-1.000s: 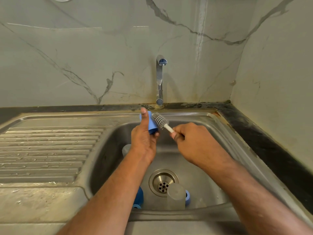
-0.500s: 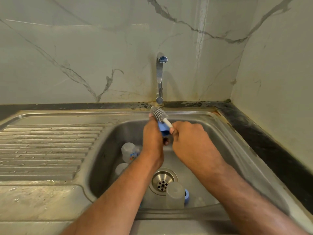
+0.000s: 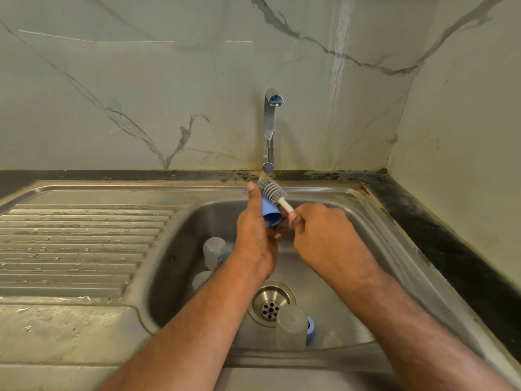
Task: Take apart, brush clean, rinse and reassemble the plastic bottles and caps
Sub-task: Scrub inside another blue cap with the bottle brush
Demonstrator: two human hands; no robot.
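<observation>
Over the steel sink point(image 3: 375, 215), the left hand point(image 3: 255, 235) grips a blue cap point(image 3: 270, 214), thumb up along its side. The right hand point(image 3: 321, 235) is closed round the white handle of a grey brush point(image 3: 272, 189), whose bristles lie against the cap's top. Clear bottles point(image 3: 214, 252) lie in the basin below, one point(image 3: 291, 327) near the drain point(image 3: 270, 303).

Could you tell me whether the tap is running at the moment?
Off, it seems: no stream falls from the tap spout to the sink below.
</observation>
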